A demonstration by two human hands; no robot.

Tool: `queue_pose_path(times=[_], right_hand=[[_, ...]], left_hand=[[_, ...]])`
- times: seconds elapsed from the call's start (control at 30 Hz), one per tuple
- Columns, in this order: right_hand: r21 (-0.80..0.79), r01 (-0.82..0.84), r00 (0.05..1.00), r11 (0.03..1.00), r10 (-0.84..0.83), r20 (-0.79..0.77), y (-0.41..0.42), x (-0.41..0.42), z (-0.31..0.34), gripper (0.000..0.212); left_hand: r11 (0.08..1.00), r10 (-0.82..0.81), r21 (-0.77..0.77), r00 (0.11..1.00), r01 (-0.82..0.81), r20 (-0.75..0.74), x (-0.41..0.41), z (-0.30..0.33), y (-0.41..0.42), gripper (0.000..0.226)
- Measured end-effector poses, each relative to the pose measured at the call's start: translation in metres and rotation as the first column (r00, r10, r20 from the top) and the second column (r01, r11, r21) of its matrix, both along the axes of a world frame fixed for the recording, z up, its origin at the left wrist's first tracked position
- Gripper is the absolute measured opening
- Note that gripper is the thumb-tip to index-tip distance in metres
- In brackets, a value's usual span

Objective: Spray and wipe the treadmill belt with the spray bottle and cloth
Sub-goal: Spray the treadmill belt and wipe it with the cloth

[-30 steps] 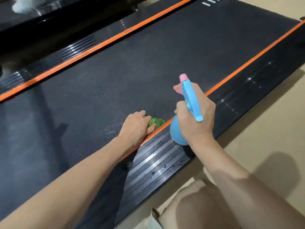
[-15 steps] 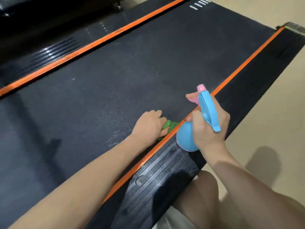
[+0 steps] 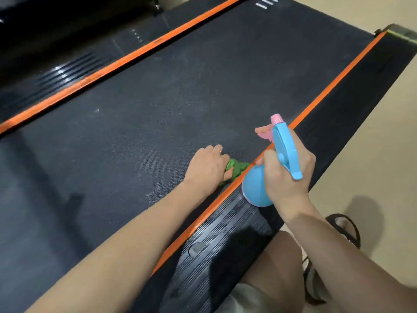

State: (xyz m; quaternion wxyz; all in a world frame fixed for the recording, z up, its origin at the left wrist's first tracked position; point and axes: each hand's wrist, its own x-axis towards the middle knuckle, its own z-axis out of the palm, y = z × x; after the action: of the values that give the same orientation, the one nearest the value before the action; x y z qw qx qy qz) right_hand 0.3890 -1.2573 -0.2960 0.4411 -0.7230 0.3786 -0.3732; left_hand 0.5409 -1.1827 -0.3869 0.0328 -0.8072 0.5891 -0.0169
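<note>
left hand (image 3: 208,166) presses cloth (image 3: 237,168) on belt (image 3: 158,109) | right hand (image 3: 286,170) grips spray bottle (image 3: 257,188), apparently aloft

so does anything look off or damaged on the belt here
Nothing stands out. The belt looks intact, with only pale speckles near its middle, probably spray. The left hand presses the cloth by the orange stripe; the right hand holds the bottle.

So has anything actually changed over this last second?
Little. The view shifted, bringing a sandal into sight. Nothing was picked up or let go: the left hand still presses the green cloth on the belt, the right hand still holds the spray bottle.
</note>
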Motion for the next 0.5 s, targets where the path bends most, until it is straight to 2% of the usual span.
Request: queue_pose_path(times=[0.07,0.2,0.27,0.37,0.5], right_hand=[[0.024,-0.015,1.000,1.000,0.015,0.005,0.000,0.001,-0.001,0.049],[-0.165,-0.194,0.981,0.967,0.190,-0.044,0.015,0.017,0.001,0.044],[-0.136,-0.247,0.969,0.959,0.247,-0.017,0.030,0.028,0.001,0.040],[-0.134,-0.286,0.958,0.949,0.288,-0.008,0.046,0.039,-0.003,0.039],[-0.153,-0.262,0.965,0.953,0.264,-0.009,0.049,0.043,-0.001,0.047]], left_hand=[[1.000,-0.007,-0.015,1.000,0.007,-0.026,0.004,0.003,0.060,0.032],[0.994,0.102,-0.030,0.994,-0.102,-0.028,0.017,0.011,0.160,0.034],[0.984,0.175,-0.038,0.985,-0.174,0.001,0.024,0.005,0.153,0.036],[0.957,0.274,-0.096,0.961,-0.275,-0.024,0.027,-0.001,0.093,0.039],[0.923,0.384,0.020,0.916,-0.385,-0.117,0.023,0.006,0.052,0.053]])
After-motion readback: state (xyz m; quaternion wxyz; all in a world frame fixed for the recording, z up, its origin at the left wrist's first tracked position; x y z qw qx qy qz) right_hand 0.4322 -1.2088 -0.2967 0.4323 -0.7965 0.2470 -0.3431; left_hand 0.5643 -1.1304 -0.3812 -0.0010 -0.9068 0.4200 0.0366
